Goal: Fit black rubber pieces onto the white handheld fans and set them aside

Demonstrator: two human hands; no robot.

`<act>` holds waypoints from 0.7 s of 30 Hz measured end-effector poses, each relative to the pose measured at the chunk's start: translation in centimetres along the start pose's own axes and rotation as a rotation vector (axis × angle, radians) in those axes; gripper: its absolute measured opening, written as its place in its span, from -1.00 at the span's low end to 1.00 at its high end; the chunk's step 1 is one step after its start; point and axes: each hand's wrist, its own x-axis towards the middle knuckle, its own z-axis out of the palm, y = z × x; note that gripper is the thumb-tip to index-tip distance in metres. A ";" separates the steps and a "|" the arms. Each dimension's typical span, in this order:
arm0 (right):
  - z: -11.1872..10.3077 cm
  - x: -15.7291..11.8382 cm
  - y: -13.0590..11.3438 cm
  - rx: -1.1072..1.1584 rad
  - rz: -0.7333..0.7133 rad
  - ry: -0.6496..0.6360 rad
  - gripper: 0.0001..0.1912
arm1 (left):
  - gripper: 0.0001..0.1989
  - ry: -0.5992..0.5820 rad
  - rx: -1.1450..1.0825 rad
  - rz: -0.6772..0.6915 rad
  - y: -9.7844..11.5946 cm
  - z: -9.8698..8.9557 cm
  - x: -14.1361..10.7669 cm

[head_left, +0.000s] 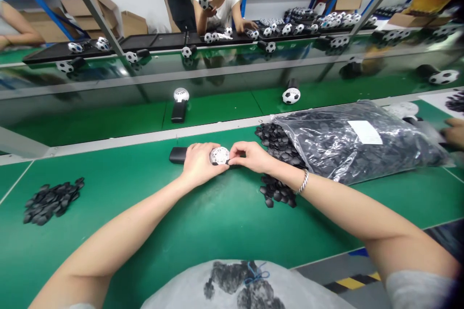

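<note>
A white ball-shaped head (219,155) with a patterned front joins a black handle (178,155) lying on the green table. Wrapped round this ball-headed device is my left hand (200,161), its thumb along the ball's lower edge. At the ball's right side my right hand (250,156) pinches a small black piece (229,161), mostly hidden by the fingertips. Just beyond my right wrist, loose black pieces (279,145) spill from a clear plastic bag (337,142) with a white label.
A second pile of black pieces (54,200) lies at the left. Beyond the metal rail, a green conveyor (232,104) carries a white-headed device (180,105) and a football-headed device (291,94). Across it sits a person (217,9) holding a football-headed device. Another hand (455,133) shows at right.
</note>
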 end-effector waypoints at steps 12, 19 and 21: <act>-6.5 -3.1 0.0 -0.725 0.064 -0.061 -0.87 | -0.38 -0.259 -0.087 0.185 -0.2 -0.9 -0.7; -4.7 -3.8 1.4 -1.009 0.039 -0.086 -0.78 | -0.44 -0.274 -0.105 0.204 0.3 -0.5 -0.4; -4.3 -3.3 1.4 -1.073 0.046 -0.096 -0.80 | -0.43 -0.346 -0.142 0.245 -0.3 -0.9 -0.3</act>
